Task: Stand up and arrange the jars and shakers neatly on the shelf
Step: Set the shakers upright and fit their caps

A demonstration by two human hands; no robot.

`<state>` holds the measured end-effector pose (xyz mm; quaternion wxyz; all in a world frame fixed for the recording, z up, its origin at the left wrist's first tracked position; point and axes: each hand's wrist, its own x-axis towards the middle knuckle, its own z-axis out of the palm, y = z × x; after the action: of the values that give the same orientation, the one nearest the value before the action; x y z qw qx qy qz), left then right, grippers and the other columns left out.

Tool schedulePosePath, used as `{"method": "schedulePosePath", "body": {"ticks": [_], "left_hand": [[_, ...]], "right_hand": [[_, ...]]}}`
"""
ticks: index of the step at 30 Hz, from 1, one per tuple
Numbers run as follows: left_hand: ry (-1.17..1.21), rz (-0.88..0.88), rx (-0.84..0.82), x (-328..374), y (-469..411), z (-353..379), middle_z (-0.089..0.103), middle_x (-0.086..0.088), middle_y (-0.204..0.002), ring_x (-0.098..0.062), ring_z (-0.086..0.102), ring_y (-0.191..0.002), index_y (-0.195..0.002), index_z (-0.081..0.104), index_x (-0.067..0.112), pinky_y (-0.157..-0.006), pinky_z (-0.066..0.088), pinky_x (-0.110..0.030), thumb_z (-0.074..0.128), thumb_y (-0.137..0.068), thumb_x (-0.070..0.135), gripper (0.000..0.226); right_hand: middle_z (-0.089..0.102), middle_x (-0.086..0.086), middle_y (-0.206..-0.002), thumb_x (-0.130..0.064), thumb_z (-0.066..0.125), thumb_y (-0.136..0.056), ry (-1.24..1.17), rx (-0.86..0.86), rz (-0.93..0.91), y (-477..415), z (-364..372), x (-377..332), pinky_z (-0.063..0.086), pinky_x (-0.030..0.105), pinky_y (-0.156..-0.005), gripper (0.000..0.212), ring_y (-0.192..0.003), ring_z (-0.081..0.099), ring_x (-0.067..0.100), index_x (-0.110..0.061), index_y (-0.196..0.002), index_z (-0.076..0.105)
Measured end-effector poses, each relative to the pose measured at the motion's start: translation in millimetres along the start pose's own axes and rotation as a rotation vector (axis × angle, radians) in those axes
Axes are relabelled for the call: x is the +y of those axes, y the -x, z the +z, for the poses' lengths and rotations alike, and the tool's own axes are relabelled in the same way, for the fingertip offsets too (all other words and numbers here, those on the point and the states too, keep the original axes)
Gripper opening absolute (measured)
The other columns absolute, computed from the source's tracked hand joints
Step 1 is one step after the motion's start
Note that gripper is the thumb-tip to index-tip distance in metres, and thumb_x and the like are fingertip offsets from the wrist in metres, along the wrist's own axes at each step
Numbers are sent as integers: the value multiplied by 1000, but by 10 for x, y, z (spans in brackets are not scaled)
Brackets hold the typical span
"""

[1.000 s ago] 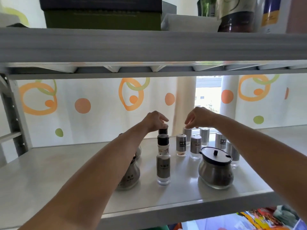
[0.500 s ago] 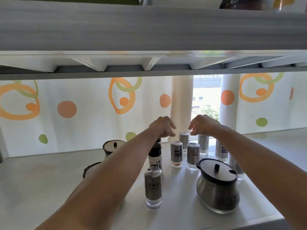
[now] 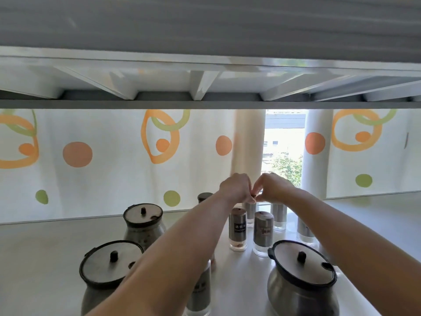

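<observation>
Left hand [image 3: 235, 188] and right hand [image 3: 274, 188] curl over the rear shaker [image 3: 250, 213] at the back of the shelf [image 3: 45, 247], and I cannot tell whether their grip pinches its cap; a slow, upright slide into line probably suits best.

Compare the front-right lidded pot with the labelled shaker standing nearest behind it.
The pot is wide and round-bellied; the shaker is a slim, straight cylinder. The pot wears a black-rimmed lid with a knob; the shaker has a domed metal top. The shaker has a clear base and a dark label; the pot's side shows plain metal. Both stand upright on the shelf and have metallic sides.
</observation>
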<state>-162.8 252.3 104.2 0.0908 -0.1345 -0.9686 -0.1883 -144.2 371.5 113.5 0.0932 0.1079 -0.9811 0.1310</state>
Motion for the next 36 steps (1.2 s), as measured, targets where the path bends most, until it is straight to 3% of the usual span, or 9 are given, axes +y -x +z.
{"method": "schedulePosePath", "body": {"ticks": [9,12,17,22,26,29,33,36], "left_hand": [[55,60,-104,63,1,-101,71,-13,-106,-23,64,-96,-102,72,2,-77,46,-27,80,-67,5,36],[90,50,-159,53,13,-143,70,-15,-109,-22,63,-95,-103,72,1,-84,49,-30,79,-67,3,36],[73,0,-131,-9,22,-126,70,-17,-106,-22,59,-76,-104,67,-3,-70,49,-30,85,-65,12,45],[87,21,-145,-92,38,-165,71,-13,-106,-23,64,-97,-98,70,1,-84,50,-31,83,-64,6,36],[96,33,-168,-100,47,-195,70,-11,-110,-21,63,-103,-101,71,3,-91,48,-32,80,-68,4,34],[87,42,-155,-85,47,-192,69,-9,-113,-22,61,-108,-107,71,6,-90,48,-31,80,-68,8,40],[96,49,-171,-99,71,-202,69,-11,-113,-23,62,-109,-108,69,3,-88,47,-29,78,-70,4,40],[91,58,-180,-99,100,-222,69,-12,-112,-24,62,-108,-108,69,2,-88,47,-30,77,-70,1,39]], "right_hand": [[70,3,-101,-19,76,-74,30,13,-10,-15,21,2,53,36,-87,16,-96,63,20,-21,-90,72],[71,1,-99,-21,78,-72,25,14,-26,-10,22,-18,52,31,-81,17,-94,64,19,-21,-87,71],[70,1,-91,-24,81,-69,-1,13,-16,-17,44,-61,50,29,-75,17,-86,64,18,-23,-69,64],[69,2,-91,-18,79,-72,-4,-45,-35,-25,3,-97,49,31,-81,23,-88,61,18,-26,-62,60],[64,-3,-82,-15,80,-70,-34,-56,-48,-32,10,-116,44,27,-76,23,-84,57,14,-26,-63,60],[62,-6,-77,-21,82,-67,-33,-47,-46,-37,24,-148,47,27,-76,24,-81,59,14,-28,-62,60],[68,0,-87,-22,82,-67,-23,-45,-36,-26,16,-159,53,38,-88,17,-91,64,19,-25,-68,65],[69,1,-88,-23,81,-68,-36,-40,-26,-22,34,-170,51,31,-78,15,-83,62,16,-20,-76,69]]}}
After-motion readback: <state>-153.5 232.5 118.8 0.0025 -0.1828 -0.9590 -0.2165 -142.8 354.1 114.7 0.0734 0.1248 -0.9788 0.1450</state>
